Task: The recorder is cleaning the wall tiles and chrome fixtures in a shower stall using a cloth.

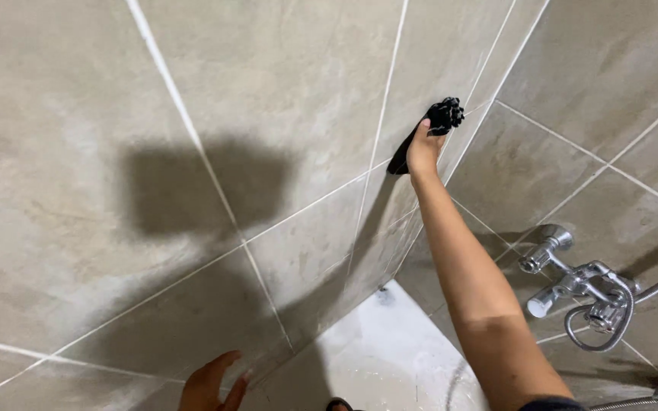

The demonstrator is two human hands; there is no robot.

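Observation:
My right hand (423, 148) reaches far up and presses a black cloth (443, 116) against the beige tiled wall (283, 91) near the inside corner. Its fingers are wrapped around the bunched cloth, and a dark strip of it hangs below the palm. My left hand (211, 384) rests low at the bottom edge with fingers spread, flat against a wall tile and holding nothing.
A chrome shower mixer tap (573, 285) with a coiled metal hose (611, 327) sticks out from the right wall beside my right forearm. White floor (378, 354) shows at the bottom, with a small drain near the corner.

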